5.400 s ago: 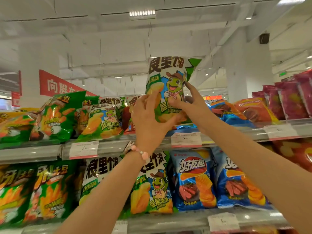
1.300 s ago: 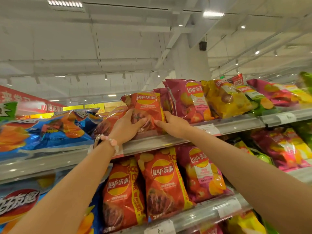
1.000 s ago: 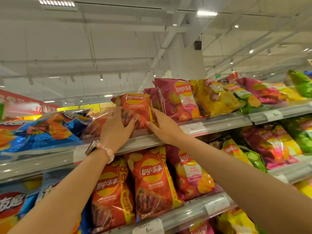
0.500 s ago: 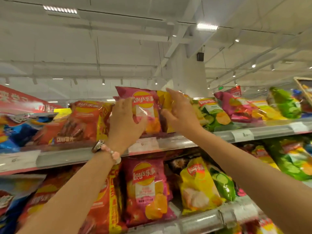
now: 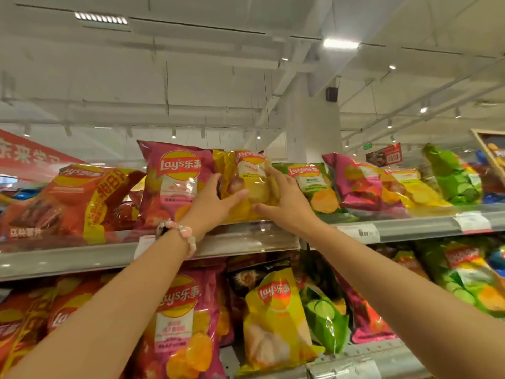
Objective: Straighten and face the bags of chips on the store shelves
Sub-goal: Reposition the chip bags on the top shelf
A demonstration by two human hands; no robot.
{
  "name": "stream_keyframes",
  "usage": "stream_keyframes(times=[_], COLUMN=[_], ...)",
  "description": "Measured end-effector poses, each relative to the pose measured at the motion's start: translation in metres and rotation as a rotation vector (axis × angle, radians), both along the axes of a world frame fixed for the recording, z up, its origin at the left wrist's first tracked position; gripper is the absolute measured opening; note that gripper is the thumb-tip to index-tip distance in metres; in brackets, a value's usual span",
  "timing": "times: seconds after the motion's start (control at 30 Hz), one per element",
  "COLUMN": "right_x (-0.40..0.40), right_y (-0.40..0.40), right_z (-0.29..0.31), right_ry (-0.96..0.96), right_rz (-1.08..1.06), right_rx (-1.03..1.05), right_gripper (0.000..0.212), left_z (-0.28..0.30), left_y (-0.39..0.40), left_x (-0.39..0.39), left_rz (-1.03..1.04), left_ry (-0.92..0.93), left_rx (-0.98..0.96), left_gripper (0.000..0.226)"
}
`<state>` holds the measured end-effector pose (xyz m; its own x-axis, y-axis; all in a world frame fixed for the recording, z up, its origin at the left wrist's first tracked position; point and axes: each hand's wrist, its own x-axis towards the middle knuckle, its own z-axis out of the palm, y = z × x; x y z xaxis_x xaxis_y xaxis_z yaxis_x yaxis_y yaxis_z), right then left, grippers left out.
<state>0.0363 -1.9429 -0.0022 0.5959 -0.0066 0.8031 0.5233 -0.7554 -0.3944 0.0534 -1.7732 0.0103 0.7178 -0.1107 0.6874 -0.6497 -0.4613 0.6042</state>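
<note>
Both hands on yellow Lay's bag, top shelf, frame centre. Left hand grips bag's left edge, thumb across front, fingers behind. Right hand grips right edge, fingers along side, thumb on lower front. Bag upright, face forward, base at shelf rail. Pink Lay's bag touching at 9 o'clock, upright. Green Lay's bag just beside at 3 o'clock, leaning back. Large red bag further at 9 o'clock, tilted. Beaded bracelet on left wrist. Lower shelf at 6 o'clock: more bags, another yellow bag upright.

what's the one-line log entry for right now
step: facing yellow chip bag | left hand: holds bag | right hand: holds bag | place: top shelf
</note>
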Motion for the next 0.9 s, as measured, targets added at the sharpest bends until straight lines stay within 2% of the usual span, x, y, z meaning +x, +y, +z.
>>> stream_keyframes(times=[0.13,0.33,0.47,0.57,0.6,0.77,0.9], right_x=[0.008,0.008,0.01,0.011,0.012,0.01,0.008], right_y=[-0.003,0.003,0.002,0.004,0.004,0.002,-0.012], right_z=[-0.001,-0.009,-0.01,-0.015,-0.016,-0.011,-0.003], right_ry=[0.021,-0.074,-0.143,-0.227,-0.257,-0.346,-0.348], right_rz=[0.038,0.033,0.045,0.043,0.034,0.024,0.044], right_rx=[-0.015,0.082,0.134,0.139,0.127,0.111,0.079], right_gripper=[0.074,0.07,0.068,0.068,0.068,0.068,0.072], left_z=[0.002,0.008,0.019,0.029,0.032,0.038,0.039], left_y=[0.0,0.004,0.004,0.0,-0.002,-0.013,-0.025], left_x=[0.004,0.007,0.007,0.003,0.001,-0.001,-0.001], left_rz=[-0.053,-0.061,-0.202,-0.268,-0.269,-0.354,-0.31], left_ry=[0.069,0.118,0.233,0.254,0.243,0.214,0.138], left_rx=[0.015,0.013,-0.135,-0.194,-0.195,-0.246,-0.32], left_gripper=[0.083,0.078,0.08,0.095,0.092,0.049,0.067])
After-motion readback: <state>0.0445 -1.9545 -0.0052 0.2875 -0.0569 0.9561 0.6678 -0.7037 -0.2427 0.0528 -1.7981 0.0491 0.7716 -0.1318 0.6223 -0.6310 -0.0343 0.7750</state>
